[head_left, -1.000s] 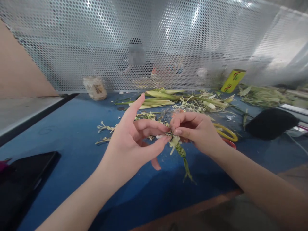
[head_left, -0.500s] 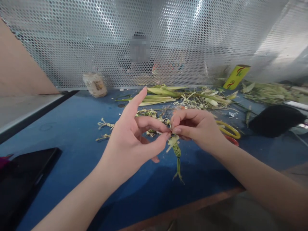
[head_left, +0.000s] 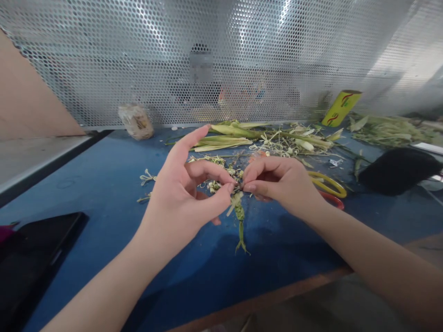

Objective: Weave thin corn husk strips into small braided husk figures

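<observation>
Between thumb and index finger, my left hand (head_left: 187, 193) pinches the top of a small woven leaf figure (head_left: 239, 212). Its green braided body hangs below the fingertips and ends in a forked tail, above the blue table (head_left: 207, 286). My right hand (head_left: 280, 184) is closed in a pinch just to the right, at a thin strand by the figure's top; the fingertips mostly hide it. Behind the hands lie more woven leaf pieces (head_left: 214, 186), partly covered by my left hand. Scissors with a yellow and a red handle (head_left: 342, 190) rest beside my right wrist.
Long green leaves (head_left: 238, 133) and curled strips (head_left: 277, 145) lie along the back, before a perforated metal screen (head_left: 138, 60). A wrapped bundle (head_left: 136, 122), a yellow tube (head_left: 341, 108), a black pouch (head_left: 398, 170) and a dark flat device (head_left: 44, 258) stand or lie around.
My left hand has moved slightly left, carrying the woven leaf figure with it. A small gap now shows between the fingertips of the two hands; the right hand has barely moved.
</observation>
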The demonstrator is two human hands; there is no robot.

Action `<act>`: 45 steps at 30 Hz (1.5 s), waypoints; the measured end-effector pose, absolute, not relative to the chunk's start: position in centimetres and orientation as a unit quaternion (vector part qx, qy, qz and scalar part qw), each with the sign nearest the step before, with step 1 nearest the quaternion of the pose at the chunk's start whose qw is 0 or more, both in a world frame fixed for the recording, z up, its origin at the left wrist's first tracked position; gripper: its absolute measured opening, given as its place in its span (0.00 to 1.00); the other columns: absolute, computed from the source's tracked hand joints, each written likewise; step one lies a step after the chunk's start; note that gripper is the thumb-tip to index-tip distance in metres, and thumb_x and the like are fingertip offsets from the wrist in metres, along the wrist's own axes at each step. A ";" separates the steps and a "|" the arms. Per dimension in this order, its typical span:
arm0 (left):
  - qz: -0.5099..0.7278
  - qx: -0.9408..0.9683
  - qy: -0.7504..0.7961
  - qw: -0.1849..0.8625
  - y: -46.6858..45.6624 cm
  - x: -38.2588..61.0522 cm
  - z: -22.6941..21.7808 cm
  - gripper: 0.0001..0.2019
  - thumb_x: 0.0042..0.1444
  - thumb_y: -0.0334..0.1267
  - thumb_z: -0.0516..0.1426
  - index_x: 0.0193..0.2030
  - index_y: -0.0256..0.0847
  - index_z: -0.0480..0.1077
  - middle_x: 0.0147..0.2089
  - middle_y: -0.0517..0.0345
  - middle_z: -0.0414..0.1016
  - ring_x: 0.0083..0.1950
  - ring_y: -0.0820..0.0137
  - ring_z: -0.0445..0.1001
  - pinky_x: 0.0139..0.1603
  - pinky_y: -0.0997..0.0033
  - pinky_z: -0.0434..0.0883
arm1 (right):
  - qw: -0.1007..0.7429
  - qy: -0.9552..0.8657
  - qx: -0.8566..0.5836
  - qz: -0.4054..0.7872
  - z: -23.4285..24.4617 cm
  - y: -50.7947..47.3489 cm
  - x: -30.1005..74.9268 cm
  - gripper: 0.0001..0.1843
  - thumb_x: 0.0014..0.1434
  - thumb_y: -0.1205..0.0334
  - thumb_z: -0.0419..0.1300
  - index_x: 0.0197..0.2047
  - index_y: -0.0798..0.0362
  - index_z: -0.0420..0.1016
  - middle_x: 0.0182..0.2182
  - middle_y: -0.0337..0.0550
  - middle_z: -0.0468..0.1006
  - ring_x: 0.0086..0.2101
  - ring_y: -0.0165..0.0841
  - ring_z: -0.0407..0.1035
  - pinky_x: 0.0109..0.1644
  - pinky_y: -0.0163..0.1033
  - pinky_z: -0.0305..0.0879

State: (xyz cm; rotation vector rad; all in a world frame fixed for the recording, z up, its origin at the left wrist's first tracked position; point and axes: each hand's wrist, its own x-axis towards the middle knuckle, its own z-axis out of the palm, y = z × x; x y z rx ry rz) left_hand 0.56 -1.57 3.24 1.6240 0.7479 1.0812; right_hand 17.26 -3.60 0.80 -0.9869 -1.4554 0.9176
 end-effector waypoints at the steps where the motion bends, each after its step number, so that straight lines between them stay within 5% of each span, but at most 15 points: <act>1: 0.449 0.667 0.309 0.507 -1.5 0.6 3.2 0.37 0.43 0.29 0.59 0.60 0.44 0.49 0.27 0.64 0.70 0.20 0.76 0.65 0.14 0.77 0.69 | 0.545 -0.614 -0.420 0.387 0.8 -3.6 17.3 0.05 0.42 0.67 0.65 0.24 0.56 0.71 0.19 0.35 0.69 0.16 0.20 0.58 0.16 0.28 0.53; 15: 0.450 0.678 0.295 0.502 -1.0 0.5 2.9 0.34 0.44 0.32 0.60 0.58 0.39 0.51 0.29 0.60 0.71 0.26 0.71 0.70 0.11 0.79 0.66 | 0.539 -0.626 -0.430 0.364 1.2 -3.7 17.1 0.05 0.43 0.66 0.64 0.23 0.56 0.70 0.18 0.34 0.68 0.15 0.19 0.56 0.16 0.28 0.53; 24: 0.392 0.731 0.295 0.474 -1.6 0.4 3.1 0.33 0.44 0.31 0.59 0.58 0.43 0.53 0.29 0.63 0.73 0.32 0.72 0.72 0.31 0.76 0.70 | 0.540 -0.631 -0.443 0.338 1.5 -4.1 17.2 0.06 0.43 0.62 0.64 0.22 0.54 0.71 0.18 0.34 0.68 0.16 0.20 0.57 0.17 0.30 0.52; 29: 0.388 0.745 0.299 0.453 -1.7 0.4 3.2 0.35 0.42 0.30 0.60 0.58 0.42 0.52 0.29 0.64 0.73 0.34 0.73 0.72 0.33 0.78 0.70 | 0.533 -0.639 -0.457 0.316 1.6 -4.2 17.1 0.06 0.43 0.63 0.65 0.22 0.54 0.71 0.20 0.35 0.69 0.18 0.21 0.58 0.18 0.30 0.54; 39: 0.430 0.728 0.279 0.456 -0.5 0.5 2.3 0.32 0.43 0.27 0.60 0.56 0.38 0.54 0.27 0.61 0.74 0.28 0.71 0.74 0.21 0.79 0.72 | 0.526 -0.651 -0.451 0.310 1.7 -4.3 17.4 0.06 0.45 0.62 0.63 0.24 0.53 0.70 0.18 0.33 0.66 0.16 0.20 0.55 0.16 0.30 0.51; 45: 0.462 0.701 0.261 0.476 -0.3 0.5 2.4 0.31 0.43 0.28 0.61 0.55 0.38 0.56 0.28 0.59 0.76 0.27 0.69 0.75 0.24 0.75 0.75 | 0.553 -0.653 -0.388 0.343 1.5 -4.1 17.6 0.08 0.50 0.58 0.60 0.24 0.53 0.71 0.20 0.35 0.69 0.16 0.20 0.56 0.16 0.30 0.52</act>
